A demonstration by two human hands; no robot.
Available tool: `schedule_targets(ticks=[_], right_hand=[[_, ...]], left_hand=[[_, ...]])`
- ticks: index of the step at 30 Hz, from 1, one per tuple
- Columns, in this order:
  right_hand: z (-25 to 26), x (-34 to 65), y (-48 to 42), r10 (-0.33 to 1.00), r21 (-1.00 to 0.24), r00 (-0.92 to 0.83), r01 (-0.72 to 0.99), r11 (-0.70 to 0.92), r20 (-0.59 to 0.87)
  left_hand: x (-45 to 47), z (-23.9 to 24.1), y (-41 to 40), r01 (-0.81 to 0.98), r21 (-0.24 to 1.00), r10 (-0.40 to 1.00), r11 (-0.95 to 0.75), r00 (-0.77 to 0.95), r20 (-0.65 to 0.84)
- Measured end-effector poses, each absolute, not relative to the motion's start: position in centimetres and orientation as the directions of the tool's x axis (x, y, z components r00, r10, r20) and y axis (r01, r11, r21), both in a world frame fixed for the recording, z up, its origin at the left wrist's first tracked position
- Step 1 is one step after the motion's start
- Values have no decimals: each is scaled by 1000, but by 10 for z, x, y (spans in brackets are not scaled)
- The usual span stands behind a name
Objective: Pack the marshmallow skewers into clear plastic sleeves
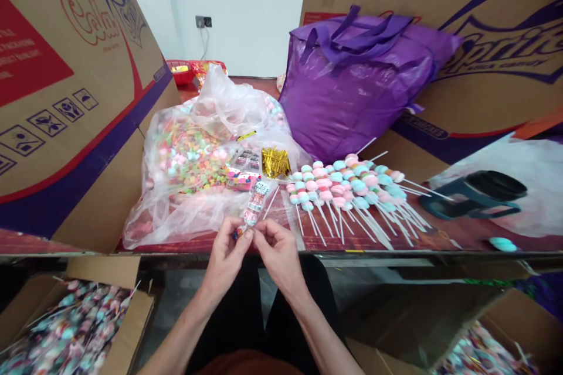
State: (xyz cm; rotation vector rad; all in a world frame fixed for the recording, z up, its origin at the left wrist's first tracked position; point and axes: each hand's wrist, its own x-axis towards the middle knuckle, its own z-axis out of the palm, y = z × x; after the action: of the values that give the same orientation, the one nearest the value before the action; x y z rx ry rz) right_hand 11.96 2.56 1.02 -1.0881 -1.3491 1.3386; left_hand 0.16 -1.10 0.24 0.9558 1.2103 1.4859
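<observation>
Two hands, left hand (226, 252) and right hand (276, 252), pinch fingers on the wrapped marshmallow skewer (254, 206) base; closing the wrapper likely needs a gold twist tie (275, 162).

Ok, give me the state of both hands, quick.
Left hand: closed, pinching the bottom end of the wrapped candy skewer.
Right hand: closed, fingertips pinching the same end.

Bright, even daylight falls on the tabletop (440, 237); shadows are soft. Below its edge the scene is dim. Corners stretch and blur; the centre is sharp.
</observation>
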Motion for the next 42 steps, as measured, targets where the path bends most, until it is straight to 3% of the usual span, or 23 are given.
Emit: schedule_targets(ticks=[3, 8, 12, 16, 19, 22, 24, 27, 29, 31, 33, 37, 39, 42], right_hand=[[6, 118, 18, 981, -996, -177, 30, 79, 73], [-1, 118, 8, 947, -987, -293, 53, 152, 130], [5, 126, 6, 920, -989, -366, -8, 149, 141], [19, 134, 8, 840, -969, -506, 33, 245, 195], [22, 131, 7, 828, -899, -506, 202, 387, 243], [20, 126, 2, 861, -803, -441, 399, 442, 254], [20, 125, 0, 883, -774, -413, 476, 419, 223], [24, 130, -1, 905, -838, -407, 447, 314, 122], [24, 134, 1, 905, -910, -418, 340, 239, 81], [20, 137, 3, 902, -929, -409, 263, 261, 137], [16, 139, 3, 880, -866, -373, 285, 411, 295], [9, 143, 2, 688, -525, -385, 451, 722, 616], [7, 144, 3, 603, -396, -386, 494, 774, 698], [4, 137, 4, 549, -334, -343, 517, 788, 762]], left_hand=[[6, 0, -12, -151, 986, 962, -75, -272, 32], [7, 5, -12, -378, 926, 954, 1, -278, -114], [-3, 22, -19, -646, 723, 950, 246, 11, -313], [-11, 29, -25, -692, 520, 852, 501, 289, -437], [-9, 20, -28, -623, 649, 884, 436, 161, -440], [-3, 6, -32, -419, 883, 944, 212, -146, -296], [-1, 0, -36, -258, 958, 947, 126, -255, -194], [-2, -3, -36, -170, 980, 942, 101, -300, -149], [-3, -2, -32, -313, 933, 933, 175, -249, -259], [-4, 0, -25, -526, 797, 902, 297, -121, -415], [-3, 2, -18, -668, 639, 857, 381, -4, -515], [0, 8, -14, -789, 466, 803, 400, 56, -594], [2, 13, -16, -807, 422, 779, 413, 73, -623], [7, 22, -19, -804, 370, 726, 465, 106, -679]])
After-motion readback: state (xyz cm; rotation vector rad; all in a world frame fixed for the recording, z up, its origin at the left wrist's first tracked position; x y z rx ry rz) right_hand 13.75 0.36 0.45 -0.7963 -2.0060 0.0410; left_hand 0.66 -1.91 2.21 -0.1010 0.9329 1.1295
